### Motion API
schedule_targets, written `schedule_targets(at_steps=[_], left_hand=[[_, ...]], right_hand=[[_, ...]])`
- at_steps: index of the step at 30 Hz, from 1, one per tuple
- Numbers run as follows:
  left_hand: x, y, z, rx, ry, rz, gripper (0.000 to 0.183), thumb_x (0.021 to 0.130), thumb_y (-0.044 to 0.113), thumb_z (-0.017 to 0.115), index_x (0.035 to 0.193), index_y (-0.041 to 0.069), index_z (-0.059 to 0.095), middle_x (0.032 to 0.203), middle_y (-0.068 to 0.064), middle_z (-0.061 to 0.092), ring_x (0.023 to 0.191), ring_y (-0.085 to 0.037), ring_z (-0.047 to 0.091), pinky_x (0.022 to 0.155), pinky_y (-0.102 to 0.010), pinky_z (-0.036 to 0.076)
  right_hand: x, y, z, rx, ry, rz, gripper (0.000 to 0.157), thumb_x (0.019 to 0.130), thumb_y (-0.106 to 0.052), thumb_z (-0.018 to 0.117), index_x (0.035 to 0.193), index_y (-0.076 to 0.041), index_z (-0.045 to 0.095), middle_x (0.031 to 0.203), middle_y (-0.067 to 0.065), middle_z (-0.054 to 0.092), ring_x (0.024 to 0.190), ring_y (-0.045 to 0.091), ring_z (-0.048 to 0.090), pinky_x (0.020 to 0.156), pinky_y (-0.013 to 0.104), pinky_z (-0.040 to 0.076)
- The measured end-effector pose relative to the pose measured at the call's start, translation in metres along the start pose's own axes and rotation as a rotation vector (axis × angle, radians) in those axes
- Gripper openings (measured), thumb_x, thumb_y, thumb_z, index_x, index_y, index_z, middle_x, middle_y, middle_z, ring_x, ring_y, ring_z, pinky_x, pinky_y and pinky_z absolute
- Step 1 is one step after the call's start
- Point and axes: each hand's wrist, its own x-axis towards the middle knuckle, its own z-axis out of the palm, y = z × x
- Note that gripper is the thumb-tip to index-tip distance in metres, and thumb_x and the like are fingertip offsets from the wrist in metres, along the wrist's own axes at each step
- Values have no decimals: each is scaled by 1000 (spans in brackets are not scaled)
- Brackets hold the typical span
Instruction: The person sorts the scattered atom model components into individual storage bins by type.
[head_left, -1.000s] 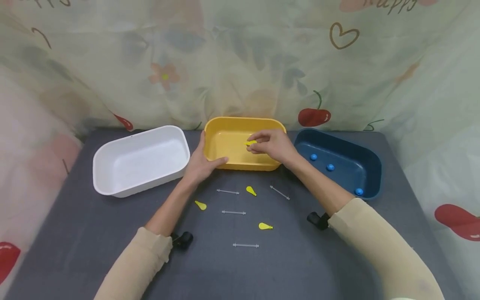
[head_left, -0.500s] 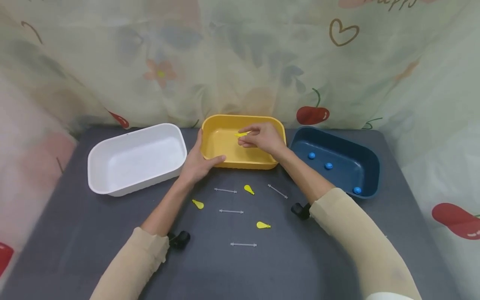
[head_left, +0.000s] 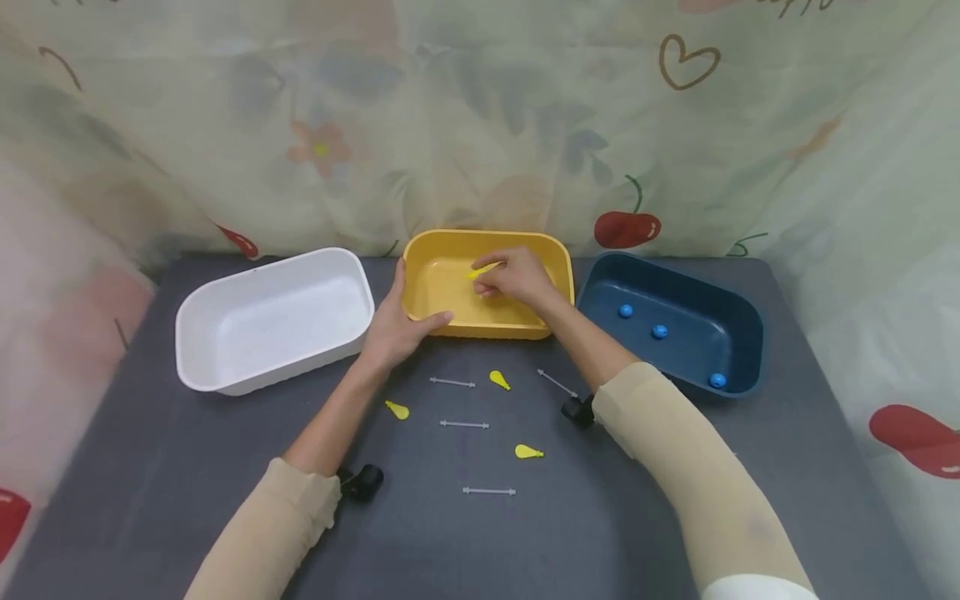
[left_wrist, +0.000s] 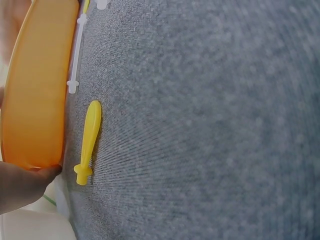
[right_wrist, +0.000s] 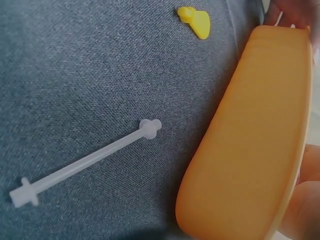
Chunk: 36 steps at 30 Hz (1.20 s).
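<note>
On the left, a white, oblong, plastic-looking tub (head_left: 277,329) stood askew on a dark grey cloth-covered table (head_left: 187,450). Just beside it, the left hand (head_left: 390,333) gripped a corner of a yellow, round-cornered, plastic-looking basin (head_left: 495,330), thumb along the near side, fingers against the left end; that hold had not changed.

In front lay three flat yellow teardrop-shaped pieces (head_left: 397,410) with stubby necks, among four thin whitish rods with flared ends (head_left: 464,425), none of them shifted on the cloth.

What had changed was farther right. The right hand (head_left: 517,275) had reached a little farther left across the yellow basin, its forearm swinging inward. Its thumb and fingertips appeared to pinch one small yellow teardrop-shaped piece (head_left: 482,271) (yellow against yellow, so its outline was hard to follow). I judged that the piece was now well inside the rim but had not been let go, so placing it was not finished; whether it touched the basin's floor I could not tell.

Farthest right, a dark blue, oblong, plastic-looking basin (head_left: 686,342) held three small bright blue balls (head_left: 659,332), well apart.
</note>
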Motion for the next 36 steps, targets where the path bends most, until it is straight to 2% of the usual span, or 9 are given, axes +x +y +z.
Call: schedule_targets(at_steps=[7,14,19,29,36], left_hand=[[-1,1,2,-6,1,-6,114,81,37,81,161,18,3,159,-15,31,135,-29,42,113,-40,31],[-3,0,3,4,-4,-1,115,81,38,82,161,18,1,160,-13,29,137,-27,40,114,-41,30],[-3,-1,3,17,1,2,115,81,39,81,161,18,1,160,-14,29,136,-28,41,114,-42,30],[-3,3,1,14,10,-24,114,82,39,81,161,17,2,161,-12,27,139,-27,38,115,-39,29],[0,2,1,26,13,-28,113,82,39,81,161,15,3,161,-12,26,140,-26,37,115,-39,28]], right_hand=[[4,4,2,-74,26,64,22,87,-7,75,108,-1,71,79,13,74,70,23,73,69,31,58],[7,14,4,-114,5,84,19,89,-5,72,107,2,72,77,14,73,62,19,72,61,28,58],[7,17,5,-93,2,90,18,90,-5,72,106,2,72,76,15,73,59,18,71,60,29,58],[5,10,1,1,-41,133,24,90,-3,71,113,4,67,83,20,73,64,22,73,69,36,59],[8,9,1,-8,-54,131,26,91,-4,71,115,3,67,85,21,73,68,25,73,70,36,59]])
